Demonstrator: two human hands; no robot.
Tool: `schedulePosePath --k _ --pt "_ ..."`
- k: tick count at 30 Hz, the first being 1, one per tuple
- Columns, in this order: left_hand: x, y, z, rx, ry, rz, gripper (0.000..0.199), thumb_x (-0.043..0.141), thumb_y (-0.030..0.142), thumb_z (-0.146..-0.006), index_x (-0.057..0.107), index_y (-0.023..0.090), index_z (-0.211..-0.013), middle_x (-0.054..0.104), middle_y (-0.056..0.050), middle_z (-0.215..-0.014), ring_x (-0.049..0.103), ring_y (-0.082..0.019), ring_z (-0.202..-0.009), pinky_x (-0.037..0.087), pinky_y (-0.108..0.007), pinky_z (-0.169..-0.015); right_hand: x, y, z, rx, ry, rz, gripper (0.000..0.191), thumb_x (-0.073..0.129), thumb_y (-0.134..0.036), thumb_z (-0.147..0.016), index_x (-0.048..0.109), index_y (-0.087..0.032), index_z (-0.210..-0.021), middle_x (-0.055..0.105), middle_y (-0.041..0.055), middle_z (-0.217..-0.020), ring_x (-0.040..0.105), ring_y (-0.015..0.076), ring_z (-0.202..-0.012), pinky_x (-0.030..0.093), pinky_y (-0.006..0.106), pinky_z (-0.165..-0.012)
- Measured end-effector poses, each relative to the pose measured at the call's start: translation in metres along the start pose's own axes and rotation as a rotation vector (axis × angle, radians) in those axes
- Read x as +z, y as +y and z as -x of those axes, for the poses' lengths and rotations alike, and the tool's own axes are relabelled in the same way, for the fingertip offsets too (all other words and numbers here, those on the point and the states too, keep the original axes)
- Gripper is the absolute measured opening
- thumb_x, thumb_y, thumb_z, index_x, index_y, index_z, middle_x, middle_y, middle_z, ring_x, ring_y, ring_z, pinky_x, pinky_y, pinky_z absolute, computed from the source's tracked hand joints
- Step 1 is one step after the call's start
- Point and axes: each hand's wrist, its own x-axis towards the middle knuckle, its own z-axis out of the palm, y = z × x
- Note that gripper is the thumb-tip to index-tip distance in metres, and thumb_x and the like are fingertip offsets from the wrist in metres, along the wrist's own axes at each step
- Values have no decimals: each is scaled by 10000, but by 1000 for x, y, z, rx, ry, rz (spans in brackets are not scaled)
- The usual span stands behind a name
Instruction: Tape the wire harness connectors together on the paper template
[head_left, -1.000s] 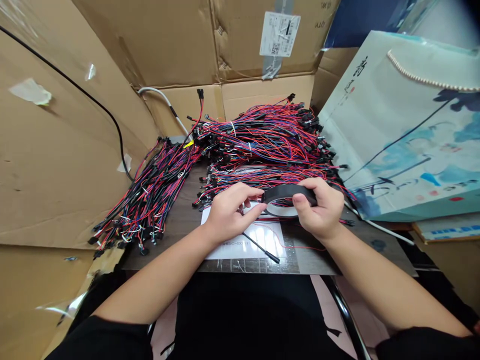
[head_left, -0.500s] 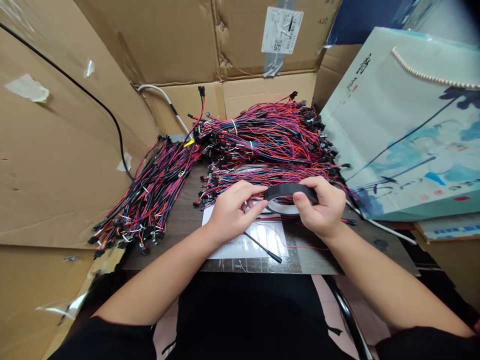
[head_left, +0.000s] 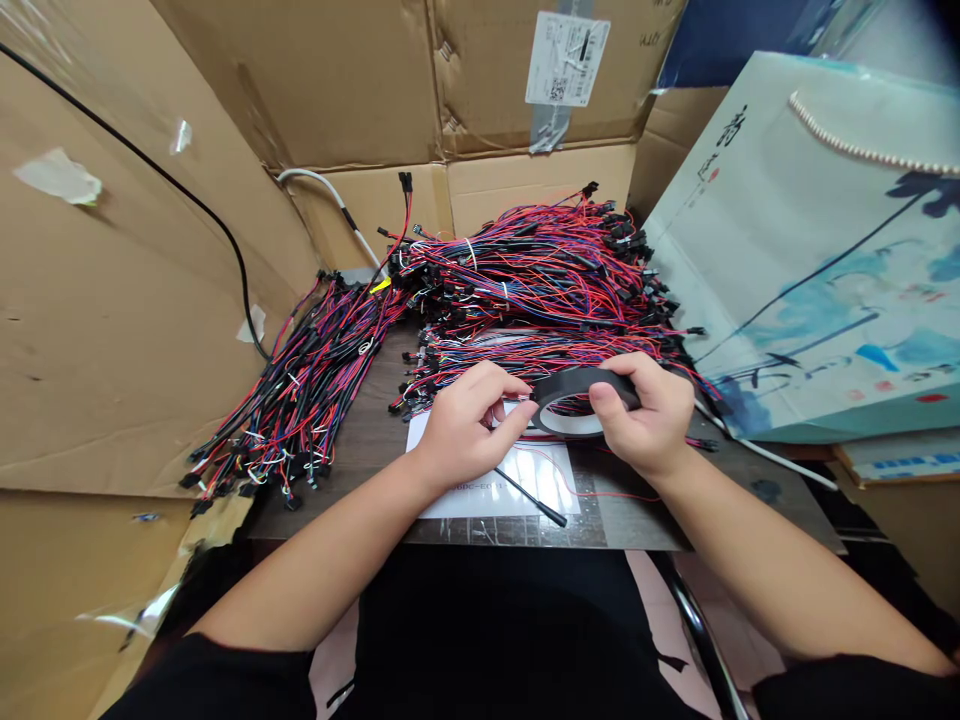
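Note:
A roll of black tape (head_left: 577, 383) with a white core is held over the desk, tilted so that its inner ring shows. My right hand (head_left: 646, 410) grips its right side, the thumb on the near rim and fingers behind. At the roll's left edge, thumb and forefinger of my left hand (head_left: 480, 420) pinch the tape; its other fingers are curled and partly hidden. From beneath my left hand a thin black lead with a thicker end (head_left: 534, 500) reaches over a white printed sheet (head_left: 457, 497). A thin red wire (head_left: 592, 494) curves below the roll.
Red, blue and black wire bundles with connectors (head_left: 525, 260) are piled behind my hands; another heap (head_left: 300, 390) lies left. Cardboard (head_left: 352, 90) walls the back and left sides. A pale paper bag (head_left: 825, 260) stands right. A white cable (head_left: 780, 465) crosses the desk's right side.
The pinch at the tape's left edge has shifted very slightly, and the roll is turned a little. Both hands otherwise keep their places; the whole view has drifted slightly.

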Motion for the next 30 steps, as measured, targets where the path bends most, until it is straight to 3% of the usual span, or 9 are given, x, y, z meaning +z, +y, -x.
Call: schedulePosePath --k 9,15,21,27,30 --pt "1 1 1 -12 -25 9 51 549 171 -928 600 168 -937 596 -31 -867 521 -109 -722 441 -251 -632 -1 -3 -2 23 -34 -36 180 619 -374 -873 610 -194 -875 619 -5 -679 540 111 -536 414 258 -522" --pt "-1 3 2 128 -21 60 84 533 148 -933 592 186 -979 600 -49 -895 566 -144 -851 496 -299 -758 1 3 4 258 -93 -211 247 544 -441 -935 608 -208 -885 527 -33 -577 456 106 -474 365 265 -471" --pt "-2 3 2 238 3 65 166 557 95 -905 596 200 -1028 598 -42 -890 569 -126 -815 497 -266 -712 8 9 6 415 -124 -413 278 543 -464 -946 590 -203 -861 509 -35 -601 452 100 -497 367 250 -473" --pt "-3 3 3 286 17 74 188 565 70 -882 595 190 -1024 618 -42 -862 585 -128 -809 516 -260 -699 11 11 6 479 -159 -536 296 517 -489 -959 566 -207 -885 480 -56 -567 440 90 -456 364 229 -436" --pt "-5 5 1 299 40 81 176 582 95 -884 616 199 -1022 659 -37 -852 622 -126 -784 535 -253 -688 10 10 6 422 -139 -529 344 498 -541 -954 580 -208 -931 508 -49 -563 466 100 -447 372 237 -429"
